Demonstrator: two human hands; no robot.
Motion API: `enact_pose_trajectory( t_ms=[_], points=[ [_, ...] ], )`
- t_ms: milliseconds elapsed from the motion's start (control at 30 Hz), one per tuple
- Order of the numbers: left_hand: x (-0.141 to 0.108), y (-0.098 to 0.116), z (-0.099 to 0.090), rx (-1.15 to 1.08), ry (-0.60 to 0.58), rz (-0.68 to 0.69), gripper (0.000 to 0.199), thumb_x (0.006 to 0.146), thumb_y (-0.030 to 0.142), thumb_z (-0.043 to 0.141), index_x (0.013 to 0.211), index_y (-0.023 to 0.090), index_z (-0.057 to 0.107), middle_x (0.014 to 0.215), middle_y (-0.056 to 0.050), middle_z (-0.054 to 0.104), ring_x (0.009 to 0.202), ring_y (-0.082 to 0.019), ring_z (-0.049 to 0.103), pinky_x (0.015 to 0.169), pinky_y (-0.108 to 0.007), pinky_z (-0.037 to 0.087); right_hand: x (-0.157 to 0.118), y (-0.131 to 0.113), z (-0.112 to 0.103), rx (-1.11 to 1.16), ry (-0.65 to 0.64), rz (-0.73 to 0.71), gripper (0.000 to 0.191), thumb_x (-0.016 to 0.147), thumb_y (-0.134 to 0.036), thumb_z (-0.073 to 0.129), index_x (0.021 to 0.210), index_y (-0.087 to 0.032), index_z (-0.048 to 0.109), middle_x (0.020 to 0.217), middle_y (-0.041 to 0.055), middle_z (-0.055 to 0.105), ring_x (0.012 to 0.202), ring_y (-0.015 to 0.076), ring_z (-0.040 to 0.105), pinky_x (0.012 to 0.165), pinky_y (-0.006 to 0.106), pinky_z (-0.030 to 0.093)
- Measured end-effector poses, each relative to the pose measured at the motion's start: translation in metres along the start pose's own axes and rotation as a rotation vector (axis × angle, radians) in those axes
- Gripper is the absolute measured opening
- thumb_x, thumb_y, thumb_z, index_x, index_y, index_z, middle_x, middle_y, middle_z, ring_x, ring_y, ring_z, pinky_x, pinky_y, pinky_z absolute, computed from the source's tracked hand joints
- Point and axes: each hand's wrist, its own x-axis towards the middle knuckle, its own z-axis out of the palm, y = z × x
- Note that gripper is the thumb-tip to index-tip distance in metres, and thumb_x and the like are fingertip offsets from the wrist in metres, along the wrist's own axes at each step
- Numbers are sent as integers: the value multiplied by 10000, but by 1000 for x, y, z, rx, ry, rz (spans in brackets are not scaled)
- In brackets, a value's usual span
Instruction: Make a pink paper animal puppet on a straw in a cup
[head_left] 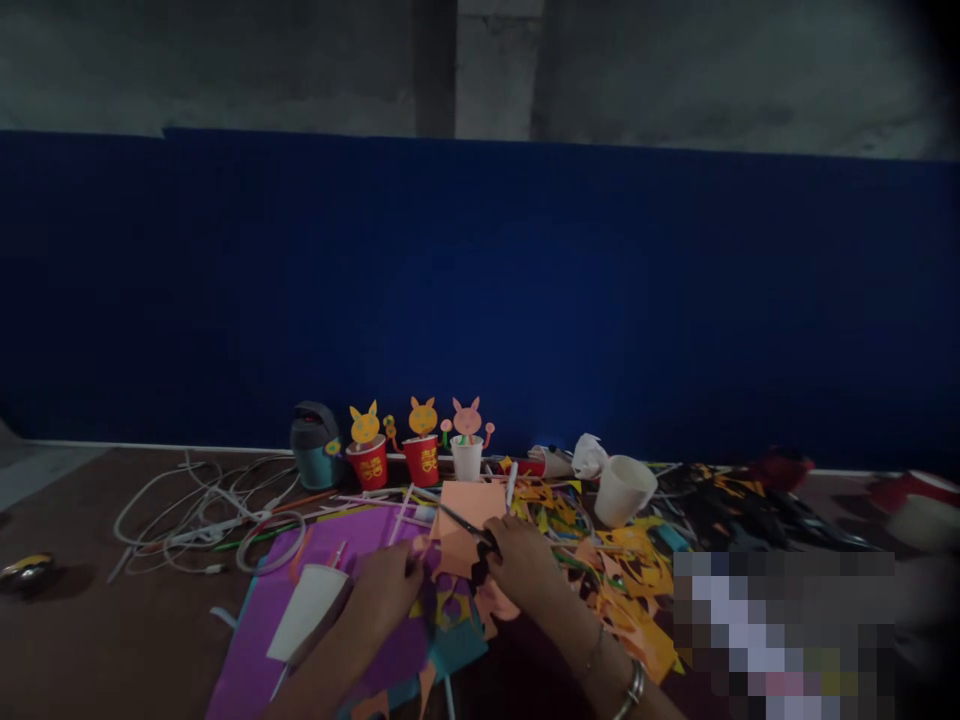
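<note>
My right hand [519, 562] is closed around the handles of a pair of scissors [463, 520], whose blades point up and left over an orange sheet of paper [474, 498]. To the left, my left hand [384, 588] pinches what looks like a small piece of orange paper [422, 546] at its fingertips; its edges are hard to make out. A white paper cup [309, 610] lies beside the left wrist on purple paper [259, 655]. Cut orange scraps [491, 605] lie below the right hand.
Along the blue partition [480, 300] stand two red cups [367, 465] and a white cup [466, 462] with paper animal faces, next to a teal bottle [315, 450]. White cables [187, 520] coil at left. Yellow scraps [637, 570] and an upright white cup [624, 492] are at right.
</note>
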Motion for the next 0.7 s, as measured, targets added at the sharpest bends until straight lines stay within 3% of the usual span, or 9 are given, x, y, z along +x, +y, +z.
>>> enact_pose_trajectory(
  t_ms=[100, 233, 333, 433, 533, 600, 700],
  points=[
    [0, -6, -1, 35, 8, -17, 115, 803, 262, 526, 736, 186, 579, 596, -51, 603, 580, -220, 562, 559, -288, 253, 1, 10, 0, 111, 80, 22, 295, 772, -145, 504, 1041, -190, 615, 991, 87, 647, 936, 230, 591, 810, 299, 407],
    [-4, 1, -3, 58, 41, 2, 197, 858, 255, 462, 1004, 189, 576, 826, -95, 661, 698, -245, 597, 611, -306, 311, 4, 25, -8, 302, 178, 46, 409, 762, -103, 498, 1158, -173, 571, 1114, 100, 623, 967, 203, 598, 838, 269, 425],
    [-10, 19, 1, 3, 9, 218, 193, 874, 207, 436, 991, 226, 588, 993, -76, 636, 858, -227, 588, 709, -302, 367, 6, 32, -18, 358, 180, 60, 424, 731, -86, 516, 1144, -155, 586, 1093, 103, 635, 943, 203, 605, 840, 277, 437],
    [-18, 40, 11, 34, -112, 442, 187, 851, 149, 452, 895, 214, 621, 972, -61, 617, 937, -216, 547, 793, -307, 376, 6, 33, -24, 347, 130, 80, 396, 704, -81, 529, 1080, -154, 627, 1021, 92, 668, 922, 210, 610, 819, 281, 445],
    [-21, 60, 23, 161, -186, 463, 129, 826, 249, 544, 889, 193, 643, 964, -92, 615, 950, -262, 530, 815, -367, 376, 6, 31, -24, 330, 121, 92, 405, 696, -66, 521, 1074, -155, 635, 1019, 95, 680, 924, 208, 611, 824, 278, 440],
    [-20, 70, 30, 205, -241, 471, 260, 769, 351, 629, 961, 176, 642, 1010, -130, 613, 969, -306, 526, 818, -409, 379, 6, 30, -23, 328, 122, 86, 410, 698, -66, 519, 1081, -154, 633, 1014, 97, 681, 915, 206, 612, 818, 274, 437],
    [-16, 82, 40, 193, -317, 512, 284, 699, 323, 679, 923, 149, 658, 986, -173, 634, 979, -358, 523, 815, -452, 376, 6, 30, -24, 330, 122, 68, 392, 701, -75, 516, 1064, -157, 638, 991, 93, 683, 901, 206, 611, 801, 270, 436]
  ],
)
